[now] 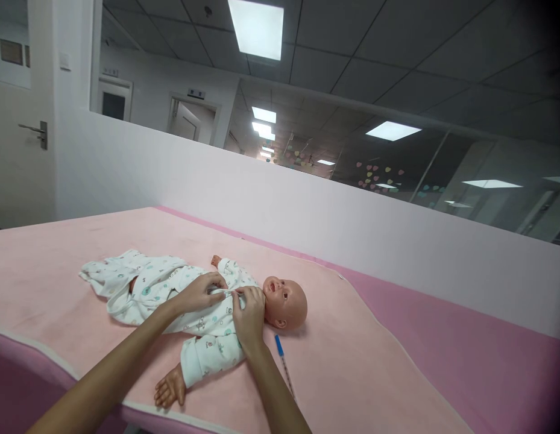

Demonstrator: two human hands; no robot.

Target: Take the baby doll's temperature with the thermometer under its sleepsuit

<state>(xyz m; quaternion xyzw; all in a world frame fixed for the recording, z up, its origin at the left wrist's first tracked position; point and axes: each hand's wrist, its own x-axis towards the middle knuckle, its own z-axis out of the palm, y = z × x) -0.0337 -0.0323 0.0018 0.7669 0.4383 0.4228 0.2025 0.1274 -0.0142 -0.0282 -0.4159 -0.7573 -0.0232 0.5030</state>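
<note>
A baby doll [286, 301] lies on its back on a pink blanket [352, 349], head to the right. It wears a white printed romper [157, 280]. My left hand [199, 293] rests on the doll's chest, fingers pinched on the romper's front edge. My right hand [249, 314] is just beside it near the doll's neck, fingers also closed on the fabric at the collar. The two hands nearly touch. The doll's near arm [189, 371] stretches toward me, its bare hand at the blanket's edge.
A thin stick with a blue tip, like a thermometer [284, 364], lies on the blanket right of my right forearm. A white partition wall [307, 211] runs behind the bed. A darker pink mattress [487, 374] extends to the right.
</note>
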